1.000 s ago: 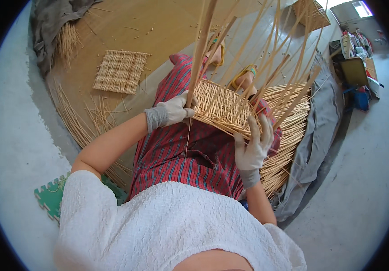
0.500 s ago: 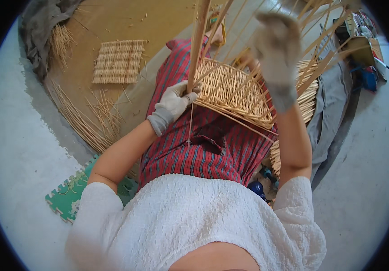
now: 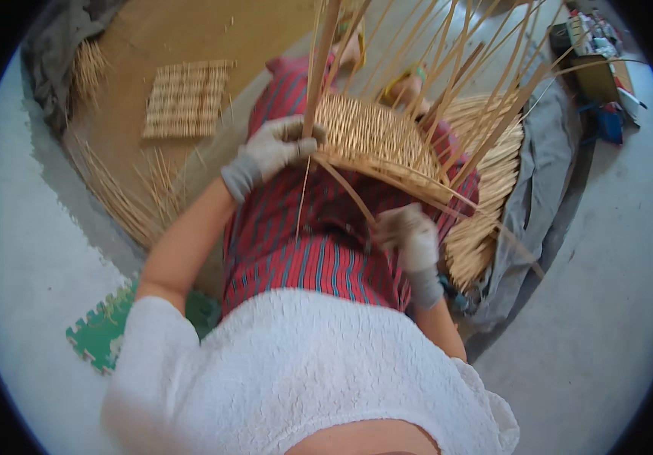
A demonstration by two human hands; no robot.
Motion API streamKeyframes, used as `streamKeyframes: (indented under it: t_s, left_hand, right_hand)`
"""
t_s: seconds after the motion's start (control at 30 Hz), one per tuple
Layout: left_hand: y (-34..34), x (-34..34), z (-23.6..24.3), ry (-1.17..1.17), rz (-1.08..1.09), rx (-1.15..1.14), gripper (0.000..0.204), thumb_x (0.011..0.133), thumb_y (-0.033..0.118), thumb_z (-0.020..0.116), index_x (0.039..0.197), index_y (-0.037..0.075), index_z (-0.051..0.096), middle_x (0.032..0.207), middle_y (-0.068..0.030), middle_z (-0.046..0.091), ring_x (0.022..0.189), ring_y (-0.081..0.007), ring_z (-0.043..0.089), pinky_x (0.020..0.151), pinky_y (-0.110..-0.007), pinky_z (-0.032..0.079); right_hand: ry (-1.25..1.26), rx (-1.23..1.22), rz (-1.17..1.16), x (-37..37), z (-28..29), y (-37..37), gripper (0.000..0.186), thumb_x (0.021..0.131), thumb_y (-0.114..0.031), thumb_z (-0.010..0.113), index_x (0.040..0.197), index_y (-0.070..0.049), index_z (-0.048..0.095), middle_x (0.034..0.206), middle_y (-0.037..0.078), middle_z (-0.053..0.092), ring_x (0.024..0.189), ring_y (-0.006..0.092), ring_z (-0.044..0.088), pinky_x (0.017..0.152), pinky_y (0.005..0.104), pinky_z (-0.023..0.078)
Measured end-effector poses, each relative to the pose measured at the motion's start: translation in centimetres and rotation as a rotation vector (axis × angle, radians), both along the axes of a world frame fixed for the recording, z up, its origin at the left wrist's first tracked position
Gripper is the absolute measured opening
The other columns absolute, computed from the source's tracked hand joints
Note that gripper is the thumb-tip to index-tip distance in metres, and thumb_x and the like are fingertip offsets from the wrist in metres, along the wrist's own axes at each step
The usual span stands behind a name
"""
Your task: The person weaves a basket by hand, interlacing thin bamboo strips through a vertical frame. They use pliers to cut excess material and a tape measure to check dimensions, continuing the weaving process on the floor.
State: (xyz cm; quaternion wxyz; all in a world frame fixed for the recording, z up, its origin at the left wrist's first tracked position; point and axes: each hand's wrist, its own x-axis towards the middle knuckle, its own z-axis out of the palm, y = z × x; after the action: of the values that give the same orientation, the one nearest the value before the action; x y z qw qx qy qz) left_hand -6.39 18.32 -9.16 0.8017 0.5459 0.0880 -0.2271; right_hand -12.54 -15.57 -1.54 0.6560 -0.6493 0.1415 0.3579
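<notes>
A half-woven wicker basket rests on my lap, its long stakes fanning up and away. My left hand, in a pale work glove, is closed around the basket's left near corner, at the foot of a thick upright stake. From that corner a flat wicker strand runs down to the right into my gloved right hand. The right fingers are closed on its end and slightly blurred. A thin strand hangs below my left hand.
A woven square panel and loose wicker strands lie on the mat at left. Bundled wicker lies on grey cloth at right. A green foam tile is at lower left. A box of items stands far right.
My right hand has come down from above the basket to near my lap, drawing the strand toward me. My left hand keeps its hold on the corner. The view has shifted slightly.
</notes>
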Motion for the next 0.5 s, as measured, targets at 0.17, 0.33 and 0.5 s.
streamKeyframes:
  t_s: [0.17,0.33,0.5]
  left_hand:
    - [0.0,0.5,-0.2,-0.014,-0.07,-0.014,0.03,0.099,0.01,0.073,0.128,0.004,0.067,0.114,-0.0043,0.072,0.099,-0.0193,0.072,0.085,-0.04,0.066]
    - [0.2,0.6,1.0,-0.011,-0.091,0.072,0.027,0.102,0.009,0.067,0.128,0.002,0.065,0.115,-0.0058,0.069,0.104,-0.0196,0.07,0.086,-0.042,0.067]
    - [-0.8,0.6,0.6,-0.039,-0.018,0.149,0.023,0.103,0.009,0.065,0.124,0.001,0.063,0.114,-0.0054,0.068,0.098,-0.0178,0.068,0.08,-0.041,0.068]
  right_hand:
    - [-0.058,0.043,-0.294,2.6,-3.7,7.4,0.036,0.107,-0.025,0.063,0.135,-0.002,0.058,0.104,0.008,0.069,0.084,0.0117,0.066,0.061,0.022,0.049]
    - [-0.848,-0.083,-0.17,2.1,-2.4,9.8,0.042,0.104,-0.008,0.06,0.145,-0.005,0.056,0.119,0.016,0.071,0.11,0.0226,0.071,0.085,0.0315,0.057]
    - [-1.202,-0.802,0.358,13.8,4.9,14.7,0.065,0.091,-0.002,0.064,0.155,-0.01,0.049,0.134,0.023,0.063,0.126,0.0371,0.059,0.113,0.0426,0.046]
